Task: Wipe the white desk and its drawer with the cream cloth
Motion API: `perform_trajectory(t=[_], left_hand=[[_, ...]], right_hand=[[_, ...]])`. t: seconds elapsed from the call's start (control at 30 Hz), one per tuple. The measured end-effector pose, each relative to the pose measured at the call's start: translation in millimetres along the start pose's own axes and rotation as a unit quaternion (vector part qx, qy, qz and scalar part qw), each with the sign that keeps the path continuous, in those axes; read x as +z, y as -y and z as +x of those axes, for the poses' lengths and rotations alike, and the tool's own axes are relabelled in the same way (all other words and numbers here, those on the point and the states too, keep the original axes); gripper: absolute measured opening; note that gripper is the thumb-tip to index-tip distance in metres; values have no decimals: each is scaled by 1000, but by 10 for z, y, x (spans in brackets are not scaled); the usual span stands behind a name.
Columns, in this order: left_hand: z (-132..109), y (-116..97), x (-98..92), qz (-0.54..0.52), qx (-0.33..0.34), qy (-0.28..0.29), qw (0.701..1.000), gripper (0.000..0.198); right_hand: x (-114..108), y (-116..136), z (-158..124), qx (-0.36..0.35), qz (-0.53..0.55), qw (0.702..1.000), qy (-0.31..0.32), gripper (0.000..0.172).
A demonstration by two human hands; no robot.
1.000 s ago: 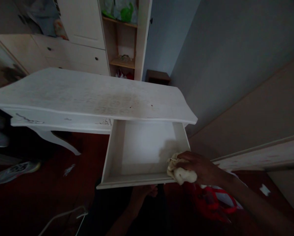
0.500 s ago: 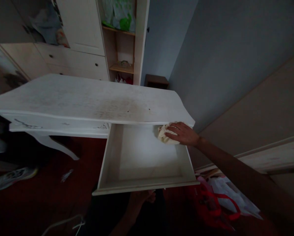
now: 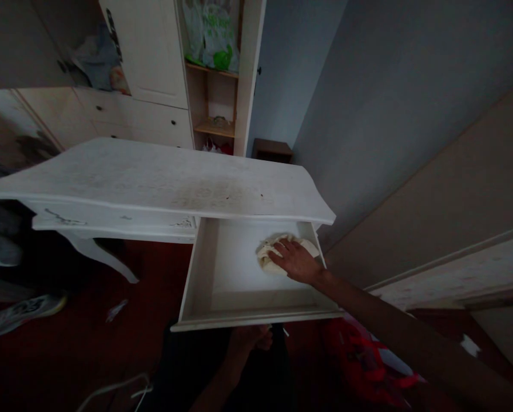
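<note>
A white desk (image 3: 153,180) has its right drawer (image 3: 205,274) pulled out toward me. My right hand (image 3: 297,260) lies inside the drawer near its back right corner, fingers pressed down on a crumpled cream cloth (image 3: 271,257). Below the drawer front, my left hand (image 3: 250,337) sits in shadow with its fingers curled up under the front edge; what they touch is hidden.
A red-handled bag (image 3: 368,366) lies on the dark red floor at the right. A shoe (image 3: 20,312) and a scrap of paper (image 3: 116,310) lie at the left. A white wardrobe with open shelves (image 3: 213,97) stands behind the desk. A grey wall and a beige panel (image 3: 453,194) close in the right.
My right hand carried the cloth from the drawer's front right rim to its back right corner, then slid it a little left and forward across the drawer bottom. The left hand stayed under the drawer front.
</note>
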State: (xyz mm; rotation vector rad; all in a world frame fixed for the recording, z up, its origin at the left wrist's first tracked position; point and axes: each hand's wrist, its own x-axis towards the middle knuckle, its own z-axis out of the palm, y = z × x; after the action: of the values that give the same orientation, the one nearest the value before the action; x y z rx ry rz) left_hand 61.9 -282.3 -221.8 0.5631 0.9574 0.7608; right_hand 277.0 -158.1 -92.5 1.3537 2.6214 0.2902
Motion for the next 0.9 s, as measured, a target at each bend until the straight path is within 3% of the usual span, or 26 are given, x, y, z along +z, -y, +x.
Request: perform_trajectory(t=[0.17,0.3,0.43,0.6,0.9], left_hand=[[-36,-50,49,-11,-8,-7,1000,69],[-30,-52,67,-15,-10,-18,1000,73],[-27,-70,75,-12,-10,-13,1000,71],[-55,-112,84,-5,0,-22,1000,71],[-2,-44,49,8,0,-18,1000,73]], right_hand=[[17,161,146,192,-48,980,6,47],[-29,104,367,330,-36,942,35,47],[-58,25,601,420,9,906,51,44],[-74,-81,761,460,65,881,85,47],[-69,-218,784,454,95,883,74,45]])
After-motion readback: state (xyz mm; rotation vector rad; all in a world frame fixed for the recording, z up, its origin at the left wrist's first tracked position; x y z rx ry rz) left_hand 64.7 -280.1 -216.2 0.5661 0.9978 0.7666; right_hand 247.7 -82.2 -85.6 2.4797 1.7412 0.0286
